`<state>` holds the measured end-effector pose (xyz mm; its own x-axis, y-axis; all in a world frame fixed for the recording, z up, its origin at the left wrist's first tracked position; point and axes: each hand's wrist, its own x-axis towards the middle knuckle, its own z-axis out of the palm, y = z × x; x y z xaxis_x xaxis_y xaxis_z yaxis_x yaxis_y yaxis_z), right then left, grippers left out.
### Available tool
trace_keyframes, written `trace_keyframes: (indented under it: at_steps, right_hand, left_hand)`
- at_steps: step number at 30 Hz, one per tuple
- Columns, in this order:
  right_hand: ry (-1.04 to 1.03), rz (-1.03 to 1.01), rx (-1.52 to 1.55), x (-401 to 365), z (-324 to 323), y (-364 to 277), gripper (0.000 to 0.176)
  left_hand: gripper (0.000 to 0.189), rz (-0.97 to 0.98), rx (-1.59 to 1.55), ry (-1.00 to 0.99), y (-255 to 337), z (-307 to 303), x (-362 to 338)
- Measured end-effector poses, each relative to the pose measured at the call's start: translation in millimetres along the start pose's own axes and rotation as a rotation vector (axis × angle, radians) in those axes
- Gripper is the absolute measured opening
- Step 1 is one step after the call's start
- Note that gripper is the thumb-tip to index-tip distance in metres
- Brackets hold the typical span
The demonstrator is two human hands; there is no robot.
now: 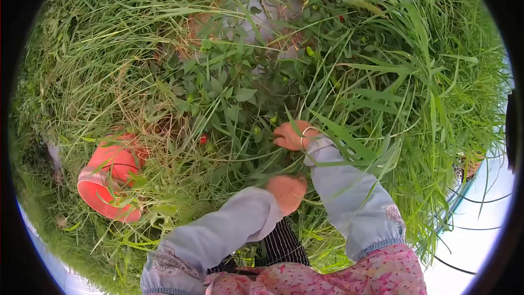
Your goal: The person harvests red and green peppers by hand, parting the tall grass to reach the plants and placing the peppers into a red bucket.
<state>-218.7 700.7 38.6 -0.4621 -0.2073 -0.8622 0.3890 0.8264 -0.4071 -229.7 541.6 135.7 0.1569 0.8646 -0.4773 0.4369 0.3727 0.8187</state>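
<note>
My right hand [295, 135], with a bracelet at the wrist, reaches into the green plants at the centre; its fingertips are partly lost among stems and leaves. Lower and a little to the left is my left hand [287, 194], blurred, with its fingers hidden from view. Small green fruits [273, 120] hang just left of my right hand. A red fruit [203, 139] shows low in the foliage farther left. What either hand holds, if anything, cannot be made out.
A red bucket [112, 177] lies tilted in the grass at the left. Grey sheeting [259, 22] shows through the plants at the top. Long grass blades [349, 142] cross over my right forearm. White sheeting [475, 213] borders the grass at the right.
</note>
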Motion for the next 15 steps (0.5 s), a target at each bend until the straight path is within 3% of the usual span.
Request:
trace_keyframes:
  at_steps: [2, 3, 5, 6, 7, 10, 11, 14, 15]
  right_hand:
    - [0.072, -0.013, 0.011, -18.4, 25.2, 4.7, 0.032]
    - [0.109, -0.018, 0.018, -28.3, 38.6, 7.0, 0.031]
    - [0.235, -0.086, 0.481, -43.7, 86.9, 22.2, 0.033]
    - [0.252, 0.022, 0.310, -55.2, 80.9, 9.2, 0.036]
    - [0.253, 0.130, 0.141, -67.3, 72.5, -5.6, 0.040]
    - [0.242, 0.112, 0.161, -90.9, 94.7, 1.1, 0.056]
    - [0.115, 0.199, 0.154, -93.9, 96.7, 1.2, 0.059]
    - [0.184, 0.110, 0.101, -96.0, 124.1, 17.6, 0.059]
    - [0.183, 0.148, 0.140, -92.3, 120.1, 14.5, 0.051]
  left_hand:
    - [0.042, 0.084, -0.305, -0.011, -1.8, -42.8, -4.6]
    - [0.039, 0.060, -0.684, -0.116, -6.4, -63.1, -4.4]
    - [0.038, 0.065, -0.813, 0.030, -21.3, -88.9, 2.5]
    - [0.036, 0.006, -0.713, 0.220, -28.9, -85.0, 9.1]
    - [0.037, 0.020, -0.424, 0.301, -40.1, -82.3, 12.0]
    - [0.044, -0.123, -0.104, -0.011, -68.1, -36.9, 3.2]
    - [0.044, -0.126, -0.061, -0.051, -72.3, -19.0, -4.7]
    - [0.045, -0.138, 0.002, -0.123, -81.1, 26.1, -24.3]
    - [0.045, -0.153, -0.007, -0.104, -84.4, 28.4, -27.0]
